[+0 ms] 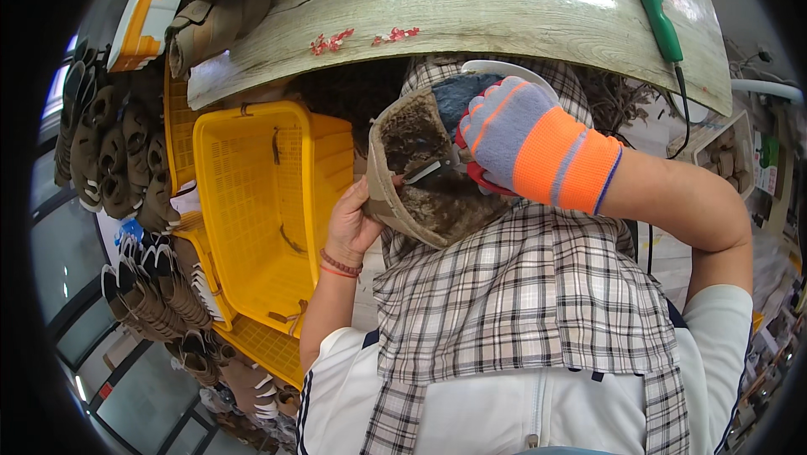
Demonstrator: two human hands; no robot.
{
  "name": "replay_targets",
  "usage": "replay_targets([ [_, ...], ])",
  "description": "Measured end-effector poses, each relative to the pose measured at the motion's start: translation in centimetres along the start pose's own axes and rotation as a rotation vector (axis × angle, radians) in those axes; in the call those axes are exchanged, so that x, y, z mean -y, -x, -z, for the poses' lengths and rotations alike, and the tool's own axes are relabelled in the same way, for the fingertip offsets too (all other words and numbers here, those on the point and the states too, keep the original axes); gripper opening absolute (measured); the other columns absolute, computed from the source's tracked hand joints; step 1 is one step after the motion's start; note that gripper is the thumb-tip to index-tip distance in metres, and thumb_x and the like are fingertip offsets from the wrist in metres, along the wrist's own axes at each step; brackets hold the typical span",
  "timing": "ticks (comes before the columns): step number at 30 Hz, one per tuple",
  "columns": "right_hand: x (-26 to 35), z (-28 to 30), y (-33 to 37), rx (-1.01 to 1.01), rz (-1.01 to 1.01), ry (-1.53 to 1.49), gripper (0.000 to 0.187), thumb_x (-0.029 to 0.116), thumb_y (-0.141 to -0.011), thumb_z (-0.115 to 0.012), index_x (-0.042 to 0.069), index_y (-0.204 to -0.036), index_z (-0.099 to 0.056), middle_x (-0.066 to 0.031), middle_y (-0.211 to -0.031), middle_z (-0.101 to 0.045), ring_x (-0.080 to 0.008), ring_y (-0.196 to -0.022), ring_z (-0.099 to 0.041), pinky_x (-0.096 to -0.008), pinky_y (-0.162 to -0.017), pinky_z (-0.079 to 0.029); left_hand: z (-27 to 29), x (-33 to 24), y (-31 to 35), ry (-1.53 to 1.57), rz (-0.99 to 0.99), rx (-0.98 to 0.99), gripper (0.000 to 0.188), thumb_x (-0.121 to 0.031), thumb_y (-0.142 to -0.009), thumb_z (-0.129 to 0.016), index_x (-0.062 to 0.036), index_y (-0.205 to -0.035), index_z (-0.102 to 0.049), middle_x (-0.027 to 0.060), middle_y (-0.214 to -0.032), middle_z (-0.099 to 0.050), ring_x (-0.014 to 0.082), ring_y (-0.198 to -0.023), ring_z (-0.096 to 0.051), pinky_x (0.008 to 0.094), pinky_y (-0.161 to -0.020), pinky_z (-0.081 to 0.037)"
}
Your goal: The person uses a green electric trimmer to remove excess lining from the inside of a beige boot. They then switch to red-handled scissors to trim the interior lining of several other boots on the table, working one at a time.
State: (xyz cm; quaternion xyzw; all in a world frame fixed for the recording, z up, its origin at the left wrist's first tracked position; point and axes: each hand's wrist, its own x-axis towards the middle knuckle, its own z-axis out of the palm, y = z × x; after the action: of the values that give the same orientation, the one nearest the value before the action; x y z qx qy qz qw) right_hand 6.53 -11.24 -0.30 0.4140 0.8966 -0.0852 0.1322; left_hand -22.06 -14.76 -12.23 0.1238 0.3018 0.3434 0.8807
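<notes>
Nearby, yellow crate [252, 194] holds scraps; left hand [351, 224] grips fleece-lined shoe [416, 171].

Trimming a fur-lined boot over a plaid apron

Bare left hand [353, 224] grips the boot [416, 173]; gloved right hand [513, 136] works what seem red-handled scissors [471, 171] inside it, beside a yellow crate [261, 203].

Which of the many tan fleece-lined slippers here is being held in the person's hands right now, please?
The upturned slipper over the checked apron, gripped by the bare left hand while the gloved right hand works scissors inside it; the others sit stacked at left.
</notes>
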Motion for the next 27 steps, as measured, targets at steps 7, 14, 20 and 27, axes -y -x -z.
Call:
replay_targets([
  [7, -0.1, 1.4, -0.7, 0.102, 0.064, -0.022, 0.012, 0.020, -0.063, -0.067, 0.012, -0.073, -0.069, -0.0037, -0.067, -0.065, -0.0196, -0.062, -0.064, -0.0327, -0.046, -0.045, 0.0, -0.1, 0.0, -0.003, 0.006, -0.025, 0.034, -0.021, -0.094, -0.047, 0.0067, -0.113, -0.051, 0.0198, -0.112, -0.058, 0.0241, -0.103, -0.057, 0.0359, -0.093, -0.045],
  [14, 0.2, 3.4, -1.1, 0.181, 0.095, 0.049, 0.012, 0.022, -0.064, -0.068, 0.012, -0.071, -0.066, -0.0030, -0.067, -0.062, -0.0184, -0.063, -0.063, -0.0296, -0.051, -0.046, -0.2, -0.1, -0.1, -0.018, 0.004, -0.014, 0.034, -0.022, -0.094, -0.047, 0.0064, -0.113, -0.051, 0.0206, -0.112, -0.058, 0.0242, -0.103, -0.057, 0.0361, -0.092, -0.045],
  [20, 0.1, 4.0, -0.7, 0.160, 0.091, 0.029, 0.008, 0.019, -0.065, -0.067, 0.013, -0.069, -0.066, -0.0030, -0.068, -0.063, -0.0186, -0.063, -0.064, -0.0296, -0.049, -0.046, -0.1, -0.3, -0.3, -0.019, 0.019, 0.002, 0.034, -0.022, -0.094, -0.046, 0.0061, -0.113, -0.051, 0.0210, -0.112, -0.058, 0.0241, -0.101, -0.058, 0.0356, -0.091, -0.046],
  [27, -1.3, 4.1, -0.9, 0.236, -0.074, -0.089, 0.017, 0.026, -0.070, -0.067, 0.013, -0.079, -0.070, -0.0057, -0.075, -0.067, -0.0220, -0.070, -0.066, -0.0315, -0.056, -0.051, -0.2, -0.3, -0.2, -0.012, 0.013, -0.036, 0.033, -0.021, -0.094, -0.047, 0.0058, -0.114, -0.050, 0.0214, -0.112, -0.057, 0.0247, -0.100, -0.058, 0.0353, -0.090, -0.047],
])
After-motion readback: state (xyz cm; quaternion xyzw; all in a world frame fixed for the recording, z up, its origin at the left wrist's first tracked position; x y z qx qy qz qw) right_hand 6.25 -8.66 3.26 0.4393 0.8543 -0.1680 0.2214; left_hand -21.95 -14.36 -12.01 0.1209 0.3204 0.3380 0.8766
